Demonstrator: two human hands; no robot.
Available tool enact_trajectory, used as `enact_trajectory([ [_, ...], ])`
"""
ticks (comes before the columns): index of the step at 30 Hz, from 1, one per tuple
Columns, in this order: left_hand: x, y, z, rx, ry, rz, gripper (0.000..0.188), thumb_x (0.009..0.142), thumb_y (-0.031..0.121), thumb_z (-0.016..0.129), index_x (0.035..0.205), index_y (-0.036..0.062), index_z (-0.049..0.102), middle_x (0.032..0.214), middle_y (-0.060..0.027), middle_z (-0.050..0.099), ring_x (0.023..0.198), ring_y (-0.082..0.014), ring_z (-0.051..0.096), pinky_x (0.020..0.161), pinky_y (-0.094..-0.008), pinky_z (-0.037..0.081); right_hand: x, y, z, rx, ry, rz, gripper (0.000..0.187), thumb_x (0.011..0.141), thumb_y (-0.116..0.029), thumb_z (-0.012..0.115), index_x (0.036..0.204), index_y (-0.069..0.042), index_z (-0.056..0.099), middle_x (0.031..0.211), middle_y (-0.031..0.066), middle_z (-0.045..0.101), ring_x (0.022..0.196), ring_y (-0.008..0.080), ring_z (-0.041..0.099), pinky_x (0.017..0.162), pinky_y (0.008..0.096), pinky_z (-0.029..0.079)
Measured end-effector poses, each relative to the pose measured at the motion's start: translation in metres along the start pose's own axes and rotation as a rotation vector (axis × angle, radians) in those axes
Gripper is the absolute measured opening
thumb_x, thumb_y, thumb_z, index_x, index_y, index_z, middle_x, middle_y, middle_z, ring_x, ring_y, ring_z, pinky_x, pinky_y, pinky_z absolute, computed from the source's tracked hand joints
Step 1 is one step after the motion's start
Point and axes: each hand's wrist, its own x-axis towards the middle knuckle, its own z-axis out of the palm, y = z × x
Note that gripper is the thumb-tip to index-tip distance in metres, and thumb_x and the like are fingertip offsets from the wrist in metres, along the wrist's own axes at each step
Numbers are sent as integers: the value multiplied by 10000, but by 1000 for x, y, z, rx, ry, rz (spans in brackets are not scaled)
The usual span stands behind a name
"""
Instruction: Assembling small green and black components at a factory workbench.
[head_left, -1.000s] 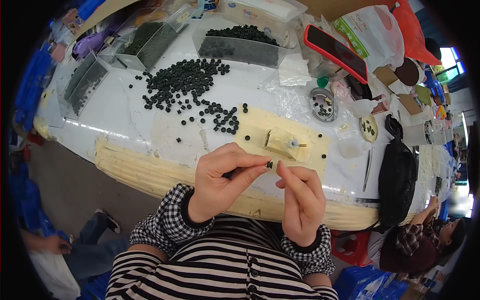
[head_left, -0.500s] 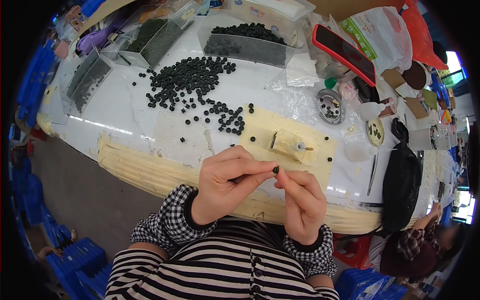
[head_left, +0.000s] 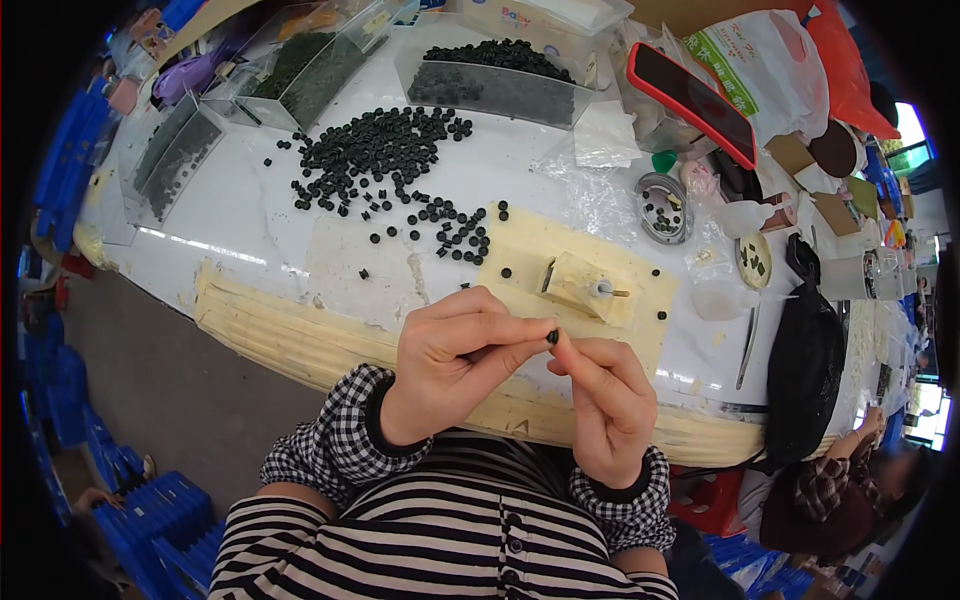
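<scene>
A small black grooved rubber piece (head_left: 552,337) is pinched between the fingertips of both hands, above the near edge of the table. My left hand (head_left: 458,355) grips it between thumb and forefinger from the left. From the right, my right hand (head_left: 607,400) closes on it with thumb and forefinger tips. Just beyond the fingers sits a small block fixture (head_left: 580,285) with a metal pin, on a yellow sheet (head_left: 515,235). Loose black rubber pieces (head_left: 370,150) of the same look lie heaped to the left, with several scattered toward the sheet.
Clear bins (head_left: 490,100) of black pieces and of dark green material stand along the back. A red-cased phone (head_left: 690,100) leans at the back right, near a round dish (head_left: 662,210). Metal tweezers (head_left: 746,350) and a black bag (head_left: 805,370) lie right. Another person (head_left: 825,495) sits far right.
Hardly anything differs. Both hands keep the black piece pinched in the same spot, with only a slight shift of the fingers and of the view.
</scene>
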Motion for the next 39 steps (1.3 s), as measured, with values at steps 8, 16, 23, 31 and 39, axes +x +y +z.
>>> enact_trajectory([
  [8, 1, -1, -1, -47, -17, -21, 204, 798, -21, 704, 995, 28, 723, 731, -35, 607, 602, -75, 508, 517, -205, 374, 1, 3, -1, -50, 13, -54, 417, 778, 137, 537, 1155, 8, 659, 947, 116, 626, 797, 203, 585, 696, 251, 466],
  [16, 0, -2, -1, -57, -19, -31, 204, 803, -25, 697, 999, 28, 722, 732, -34, 600, 603, -71, 507, 519, -202, 378, 2, 1, -1, -71, 19, -56, 417, 770, 141, 543, 1143, 4, 667, 950, 117, 631, 795, 206, 588, 696, 255, 468],
  [23, 0, -1, -1, -59, -17, -30, 198, 807, -23, 695, 996, 30, 722, 734, -32, 600, 597, -68, 505, 516, -201, 376, 1, 1, -1, -71, 15, -48, 417, 771, 142, 546, 1144, 1, 667, 959, 120, 632, 806, 211, 594, 707, 258, 471],
  [31, 0, -1, -1, -101, -19, -69, 180, 809, -19, 698, 980, 28, 723, 730, -27, 597, 592, -58, 498, 515, -197, 367, 0, 2, 0, -65, 35, -36, 422, 763, 145, 540, 1141, 7, 666, 963, 125, 628, 816, 216, 598, 714, 261, 473],
  [39, 0, -2, -1, -101, -11, -57, 182, 799, -21, 707, 973, 27, 724, 736, -29, 615, 598, -60, 505, 517, -199, 374, 1, 2, 0, -85, 16, -78, 471, 710, 164, 524, 1133, 16, 667, 963, 123, 630, 797, 222, 590, 711, 272, 474],
])
